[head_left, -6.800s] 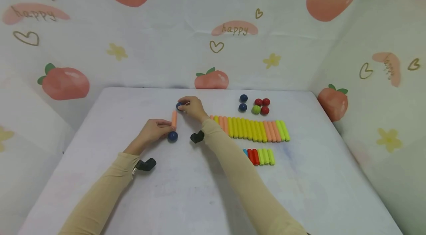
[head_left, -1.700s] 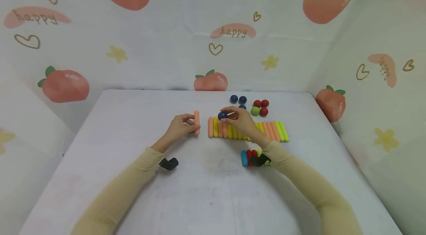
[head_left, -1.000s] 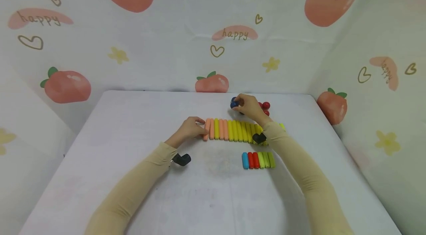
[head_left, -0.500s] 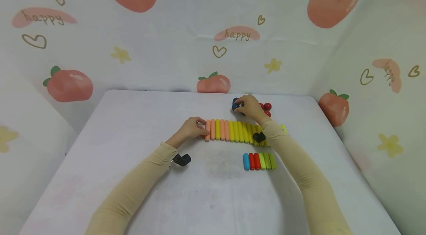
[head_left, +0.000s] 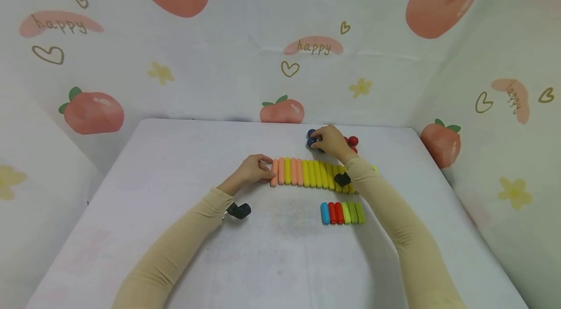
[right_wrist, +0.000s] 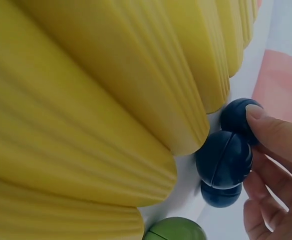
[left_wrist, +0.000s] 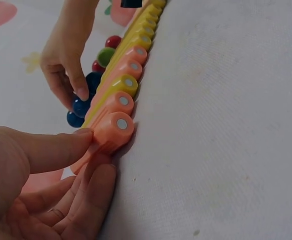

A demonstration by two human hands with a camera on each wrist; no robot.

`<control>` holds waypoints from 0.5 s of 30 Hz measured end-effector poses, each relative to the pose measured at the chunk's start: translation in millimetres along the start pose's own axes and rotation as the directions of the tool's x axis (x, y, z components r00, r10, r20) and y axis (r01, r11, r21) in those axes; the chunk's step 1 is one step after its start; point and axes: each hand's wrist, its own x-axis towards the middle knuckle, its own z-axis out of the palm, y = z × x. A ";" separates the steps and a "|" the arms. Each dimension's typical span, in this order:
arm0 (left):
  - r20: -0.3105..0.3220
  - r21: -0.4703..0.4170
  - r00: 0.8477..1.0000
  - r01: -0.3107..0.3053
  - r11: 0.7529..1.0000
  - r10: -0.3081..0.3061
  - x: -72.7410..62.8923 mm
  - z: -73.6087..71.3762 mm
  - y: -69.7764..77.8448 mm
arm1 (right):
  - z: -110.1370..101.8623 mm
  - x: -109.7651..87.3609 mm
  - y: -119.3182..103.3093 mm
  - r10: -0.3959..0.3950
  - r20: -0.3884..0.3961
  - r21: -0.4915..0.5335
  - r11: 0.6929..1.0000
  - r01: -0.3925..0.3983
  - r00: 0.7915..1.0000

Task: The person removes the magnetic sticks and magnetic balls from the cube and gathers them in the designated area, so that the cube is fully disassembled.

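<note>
My left hand (head_left: 251, 170) pinches an orange magnetic rod (left_wrist: 115, 129) between thumb and fingers. That rod lies at the left end of a row of long yellow rods (head_left: 317, 174) and orange ones, close beside its neighbour. Behind the row, my right hand (head_left: 331, 142) has its thumb and fingers on a dark blue ball (right_wrist: 237, 117). More dark blue balls (right_wrist: 223, 160) sit tightly beside it in the right wrist view. My right hand and forearm cover part of the balls and the right end of the row in the head view.
Red balls (head_left: 353, 140) stand just right of my right hand, with a green ball (right_wrist: 175, 231) near them. In front of the long row lie shorter rods: a blue one (head_left: 325, 213), red ones (head_left: 336, 213) and lime-green ones (head_left: 353, 212). A patterned cloth (head_left: 236, 56) hangs behind the white table (head_left: 271, 260).
The orange rod has come from the left, where it was between two blue balls, to the row's left end. My right hand has carried a blue ball to the back group. Both hands are nearly still lately.
</note>
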 end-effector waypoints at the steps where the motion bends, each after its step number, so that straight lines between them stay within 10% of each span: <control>1: -0.005 0.004 1.000 -0.005 1.000 0.005 0.0 0.1 -0.1 | -0.1 0.0 0.4 0.004 0.002 -0.006 1.000 -0.004 1.000; 15: 0.013 -0.105 0.998 -0.055 0.993 0.056 -2.6 -11.3 -8.0 | -25.4 -12.1 6.1 -0.043 -0.006 0.063 0.997 0.043 0.999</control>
